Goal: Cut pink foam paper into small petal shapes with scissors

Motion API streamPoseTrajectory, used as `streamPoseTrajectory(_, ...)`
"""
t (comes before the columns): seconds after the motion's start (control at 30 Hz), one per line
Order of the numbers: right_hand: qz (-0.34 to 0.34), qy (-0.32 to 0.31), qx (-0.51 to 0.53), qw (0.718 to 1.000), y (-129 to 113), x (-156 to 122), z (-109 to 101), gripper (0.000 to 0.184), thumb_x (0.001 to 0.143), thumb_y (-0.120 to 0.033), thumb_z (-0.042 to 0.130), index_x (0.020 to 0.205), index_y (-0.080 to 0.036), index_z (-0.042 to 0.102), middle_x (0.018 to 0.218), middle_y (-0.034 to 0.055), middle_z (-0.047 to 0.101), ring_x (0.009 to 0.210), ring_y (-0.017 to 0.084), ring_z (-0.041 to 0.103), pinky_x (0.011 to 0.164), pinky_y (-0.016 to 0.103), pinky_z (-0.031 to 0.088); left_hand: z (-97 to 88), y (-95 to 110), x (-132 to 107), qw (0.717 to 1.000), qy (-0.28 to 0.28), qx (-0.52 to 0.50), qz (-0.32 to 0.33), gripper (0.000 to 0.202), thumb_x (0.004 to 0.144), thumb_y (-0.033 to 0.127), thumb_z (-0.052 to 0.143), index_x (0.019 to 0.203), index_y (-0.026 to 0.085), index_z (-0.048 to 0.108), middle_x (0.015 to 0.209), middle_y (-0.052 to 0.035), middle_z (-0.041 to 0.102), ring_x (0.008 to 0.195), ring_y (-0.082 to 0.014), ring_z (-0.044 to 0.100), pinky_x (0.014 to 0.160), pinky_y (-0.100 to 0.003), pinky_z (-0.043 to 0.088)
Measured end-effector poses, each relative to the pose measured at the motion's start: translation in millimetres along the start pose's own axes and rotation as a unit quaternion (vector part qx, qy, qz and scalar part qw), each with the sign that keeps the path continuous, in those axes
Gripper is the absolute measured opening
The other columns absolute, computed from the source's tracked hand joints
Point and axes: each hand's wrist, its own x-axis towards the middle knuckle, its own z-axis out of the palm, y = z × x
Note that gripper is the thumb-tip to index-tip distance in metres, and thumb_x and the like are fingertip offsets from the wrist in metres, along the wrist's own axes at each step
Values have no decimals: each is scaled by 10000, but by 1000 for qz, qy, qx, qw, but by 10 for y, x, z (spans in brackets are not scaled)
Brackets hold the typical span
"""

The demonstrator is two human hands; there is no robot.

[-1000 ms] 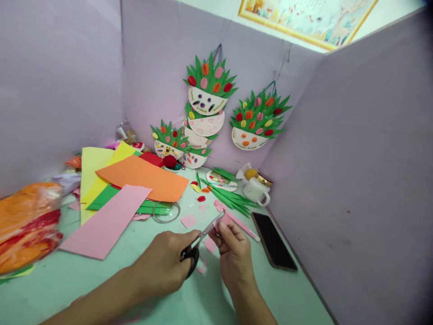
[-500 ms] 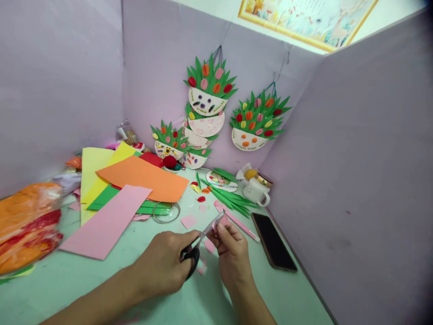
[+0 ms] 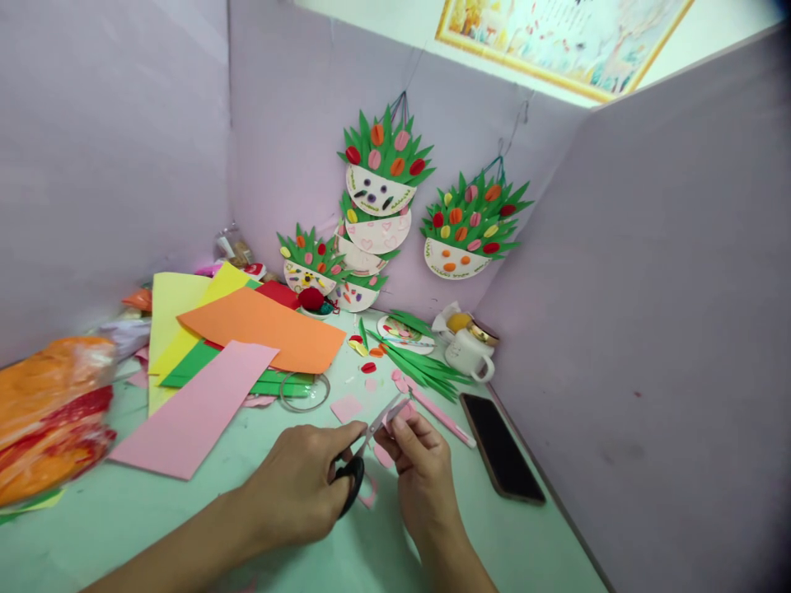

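Observation:
My left hand (image 3: 302, 482) is closed around the black handles of a pair of scissors (image 3: 351, 482). The blades point up and right, towards the fingertips of my right hand (image 3: 423, 469). Between that thumb and those fingers I pinch a small pink paper piece, mostly hidden by the fingers and the blades. Beneath my hands lie a pink oval cutout (image 3: 382, 455) and a curled pink scrap (image 3: 369, 492). A pink square (image 3: 346, 408) rests just beyond the scissors. The pink pen (image 3: 443, 418) lies past my right fingertips.
Coloured sheets, a pink one (image 3: 198, 412) and an orange one (image 3: 265, 328) among them, overlap on the left. A tape roll (image 3: 305, 408) sits beside them. On the right are a phone (image 3: 500, 449) and a white mug (image 3: 466, 354). Green paper leaves (image 3: 426, 368) lie behind.
My right fingers and the pink paper have shifted slightly left and down against the blades. The scissors remain in nearly the same place. The camera view has tilted up a little.

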Motion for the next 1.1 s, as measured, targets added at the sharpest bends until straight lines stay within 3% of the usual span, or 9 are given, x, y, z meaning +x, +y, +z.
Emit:
streamPoseTrajectory(0.73, 7, -5, -19, 1000, -47, 14, -25, 172, 583, -286, 773, 606, -159, 660, 613, -23, 617, 634, 121, 566, 677, 267, 493, -17, -20, 17, 1000, -18, 6, -1, 210, 703, 134, 421, 850, 219, 545, 593, 45, 500, 540, -115, 432, 532, -201, 306)
streamPoseTrajectory(1.1, 31, 35, 19, 999, -31, 4, 15, 225, 511, -277, 810, 587, -157, 634, 567, -30, 601, 546, 110, 568, 607, 257, 488, -31, 6, 7, 999, -23, -43, -4, 194, 732, 145, 401, 856, 212, 536, 622, 44, 527, 540, -108, 437, 531, -200, 320)
